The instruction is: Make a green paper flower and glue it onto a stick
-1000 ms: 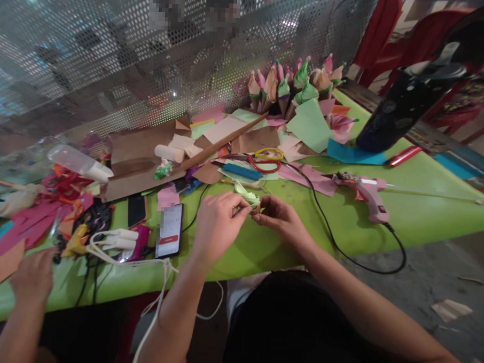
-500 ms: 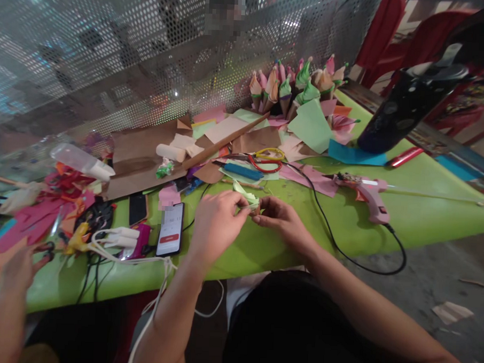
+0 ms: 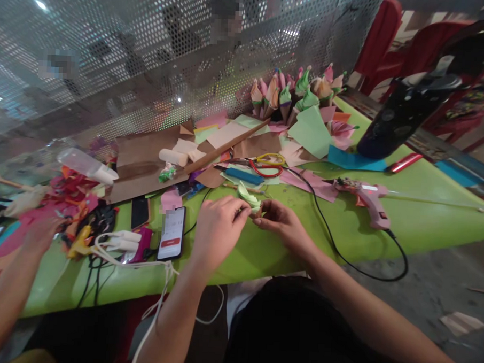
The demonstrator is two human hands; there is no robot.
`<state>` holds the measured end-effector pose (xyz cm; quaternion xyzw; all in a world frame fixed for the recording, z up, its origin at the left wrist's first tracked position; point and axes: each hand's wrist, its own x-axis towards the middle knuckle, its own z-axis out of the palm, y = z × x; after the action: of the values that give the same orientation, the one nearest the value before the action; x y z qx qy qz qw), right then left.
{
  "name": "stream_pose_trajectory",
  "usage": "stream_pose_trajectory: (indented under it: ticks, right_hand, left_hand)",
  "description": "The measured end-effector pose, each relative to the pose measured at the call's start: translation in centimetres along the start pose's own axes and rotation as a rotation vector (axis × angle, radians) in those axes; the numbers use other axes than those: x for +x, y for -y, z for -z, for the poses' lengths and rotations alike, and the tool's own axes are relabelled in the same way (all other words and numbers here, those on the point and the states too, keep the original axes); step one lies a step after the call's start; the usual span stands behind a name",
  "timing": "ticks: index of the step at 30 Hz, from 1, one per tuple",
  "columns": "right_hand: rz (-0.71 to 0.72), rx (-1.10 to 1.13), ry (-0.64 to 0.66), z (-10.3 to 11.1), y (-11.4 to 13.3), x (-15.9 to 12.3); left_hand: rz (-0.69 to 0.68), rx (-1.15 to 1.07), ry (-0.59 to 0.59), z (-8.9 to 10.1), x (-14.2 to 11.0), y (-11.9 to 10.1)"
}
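Between my two hands is a small paper ice cream cone [image 3: 249, 196] with a pale green swirled top; its lower part is mostly covered by fingers. My left hand [image 3: 223, 223] pinches it from the left, fingertips at its base. From the right, my right hand [image 3: 279, 218] grips the same piece with thumb and fingers curled. Just behind it lie a pencil [image 3: 241, 188], a blue cutter [image 3: 244, 175] and red and yellow-handled scissors [image 3: 266, 166]. A pink glue gun [image 3: 371, 203] rests to the right.
Finished paper cones [image 3: 304, 90] stand at the back near the mesh screen. A black tumbler [image 3: 401, 116] is at the right. Phones [image 3: 171, 234], white cables [image 3: 119, 240] and coloured scraps fill the left. A co-worker's arm [image 3: 30, 252] reaches in there.
My hands keep hold of the paper cone, and slightly more of its green top shows. The co-worker's hand at the left has moved forward, toward the scraps.
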<state>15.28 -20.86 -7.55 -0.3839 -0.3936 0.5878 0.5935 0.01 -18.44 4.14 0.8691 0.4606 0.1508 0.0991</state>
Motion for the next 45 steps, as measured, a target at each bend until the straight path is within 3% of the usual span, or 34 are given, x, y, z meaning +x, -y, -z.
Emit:
stream_pose_trajectory:
  ticks: [6, 23, 38, 45]
  right_hand:
    - [-0.026, 0.0, 0.018, 0.0, 0.2, -0.1]
    - [-0.027, -0.025, 0.006, -0.1, -0.1, -0.1]
    - [-0.071, -0.017, -0.023, 0.3, -0.1, -0.5]
    - [-0.082, 0.008, -0.005, 0.3, 0.3, -0.5]
  left_hand:
    - [-0.023, -0.005, -0.071, -0.3, -0.1, 0.1]
    - [0.029, -0.25, -0.068, -0.5, 0.2, 0.4]
    - [0.202, -0.537, -0.175, -0.7, -1.1, 1.8]
    - [0.067, -0.489, -0.197, -0.7, -1.0, 1.6]
